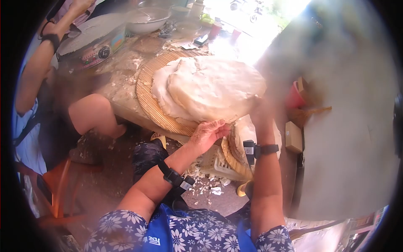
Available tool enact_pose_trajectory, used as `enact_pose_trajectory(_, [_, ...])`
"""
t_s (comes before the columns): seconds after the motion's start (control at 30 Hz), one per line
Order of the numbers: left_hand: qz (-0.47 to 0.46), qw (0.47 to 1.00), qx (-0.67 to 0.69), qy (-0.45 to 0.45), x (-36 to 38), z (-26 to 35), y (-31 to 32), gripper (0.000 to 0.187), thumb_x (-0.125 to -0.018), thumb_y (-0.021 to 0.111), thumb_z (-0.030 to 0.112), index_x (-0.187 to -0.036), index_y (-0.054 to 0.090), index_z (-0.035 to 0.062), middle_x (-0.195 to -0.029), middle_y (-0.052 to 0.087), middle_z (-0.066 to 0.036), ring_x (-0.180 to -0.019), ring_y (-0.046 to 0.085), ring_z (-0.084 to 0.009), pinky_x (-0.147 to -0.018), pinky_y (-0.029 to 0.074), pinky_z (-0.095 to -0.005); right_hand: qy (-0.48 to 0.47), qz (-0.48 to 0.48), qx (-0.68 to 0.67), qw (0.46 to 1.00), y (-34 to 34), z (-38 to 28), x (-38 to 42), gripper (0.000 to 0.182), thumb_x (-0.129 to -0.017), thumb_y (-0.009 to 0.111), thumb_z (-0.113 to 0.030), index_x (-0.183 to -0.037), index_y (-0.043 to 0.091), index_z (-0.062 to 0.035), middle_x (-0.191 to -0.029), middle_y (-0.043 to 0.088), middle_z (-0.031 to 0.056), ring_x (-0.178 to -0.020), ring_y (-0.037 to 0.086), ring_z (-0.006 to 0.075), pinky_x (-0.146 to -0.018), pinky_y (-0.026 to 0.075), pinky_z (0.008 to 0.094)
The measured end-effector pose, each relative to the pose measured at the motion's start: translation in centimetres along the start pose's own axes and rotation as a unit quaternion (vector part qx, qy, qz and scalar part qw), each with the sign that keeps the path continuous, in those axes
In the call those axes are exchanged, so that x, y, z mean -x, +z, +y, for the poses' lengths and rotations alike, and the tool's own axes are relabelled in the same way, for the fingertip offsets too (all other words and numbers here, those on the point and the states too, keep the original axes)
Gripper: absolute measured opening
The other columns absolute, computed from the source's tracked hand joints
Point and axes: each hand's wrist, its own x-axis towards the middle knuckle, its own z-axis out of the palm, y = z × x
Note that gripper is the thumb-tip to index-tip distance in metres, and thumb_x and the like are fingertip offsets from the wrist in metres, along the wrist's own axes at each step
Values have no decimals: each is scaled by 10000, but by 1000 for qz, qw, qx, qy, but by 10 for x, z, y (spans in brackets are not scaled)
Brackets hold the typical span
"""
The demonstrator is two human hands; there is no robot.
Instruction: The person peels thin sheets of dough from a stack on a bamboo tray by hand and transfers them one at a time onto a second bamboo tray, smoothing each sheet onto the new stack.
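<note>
A large, pale, round flatbread [218, 86] lies on top of another pale sheet [161, 90], which sits on a round ribbed straw mat [145, 84]. At the near edge of the top flatbread, my left hand [208, 135] is turned partly palm up, its fingers curled and thumb against the rim. On the right side my right hand [263, 113] closes on the same flatbread's edge; haze blurs its fingers. Below, between my forearms, more pale sheets [247, 130] rest on a second straw mat [231, 157].
A seated person's arm [40, 67] and knee [94, 113] are at the left, beside a flour-covered round board [90, 33]. A white basin [147, 21] and red cups [215, 30] stand farther back. A small box [293, 137] is right of my forearm; scraps litter the floor.
</note>
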Motion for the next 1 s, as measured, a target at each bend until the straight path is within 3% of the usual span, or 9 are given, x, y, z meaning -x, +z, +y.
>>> enact_pose_trajectory(0.07, [41,997,43,55,3,-1,7,290,-828,688,192,-1069,574,77,-1089,593,-90,-974,589,-240,-878,498,-386,-7,2,-15,1000,1,-4,16,180,-861,470,32,-1039,491,16,-1004,603,123,-893,614,224,-834,516,367])
enact_pose_trajectory(0.17, [104,988,65,98,-1,-5,12,334,-842,651,231,-1110,515,84,-1160,550,-90,-1054,542,-249,-874,489,-398,189,89,-267,941,10,-27,29,210,-854,462,40,-1059,482,0,-1015,594,120,-894,612,227,-837,523,380])
enact_pose_trajectory(0.23, [145,982,57,107,-4,-6,19,348,-852,625,240,-1134,492,84,-1159,547,-88,-1048,542,-245,-871,486,-398,175,111,-274,939,11,-38,35,205,-846,475,43,-1042,481,-16,-978,590,103,-859,607,211,-810,529,368])
enact_pose_trajectory(0.33, [148,982,44,108,-14,-17,22,309,-859,601,226,-1116,508,82,-1150,557,-89,-1047,546,-243,-863,485,-401,-67,42,-14,997,-15,-32,38,199,-848,495,32,-1039,476,-20,-985,586,94,-858,599,199,-811,518,362])
enact_pose_trajectory(0.4, [111,988,29,98,-24,-30,25,297,-863,595,224,-1109,515,80,-1147,561,-90,-1049,546,-244,-859,485,-400,-119,62,-4,991,-37,-36,45,209,-851,496,29,-1054,476,-19,-1008,585,98,-889,597,197,-831,510,363])
enact_pose_trajectory(0.47, [69,994,12,88,-35,-42,35,272,-865,593,201,-1097,525,76,-1119,581,-83,-1042,555,-234,-848,486,-387,54,155,-271,948,-47,-85,64,222,-854,497,27,-1069,476,-20,-1028,585,101,-922,595,198,-848,504,364])
enact_pose_trajectory(0.57, [29,998,-34,37,-54,-69,49,243,-868,592,167,-1089,530,85,-1083,597,-67,-997,577,-210,-826,492,-368,26,209,-286,935,-89,-95,107,287,-848,487,30,-1125,478,-45,-1075,590,89,-973,590,211,-859,501,384])
enact_pose_trajectory(0.77, [97,985,-135,-49,-92,-137,25,289,-871,551,107,-1153,488,108,-1015,609,-33,-864,607,-154,-711,499,-318,185,386,-343,836,-148,-8,212,389,-783,529,14,-1149,504,-117,-1006,606,48,-880,609,207,-734,541,413])
enact_pose_trajectory(1.0, [213,944,-234,-89,-110,-166,-32,274,-875,521,76,-1147,490,95,-985,624,-55,-826,619,-172,-726,506,-336,250,385,-340,821,-147,48,246,230,-824,548,-32,-1053,525,-24,-936,632,106,-759,647,239,-621,562,386])
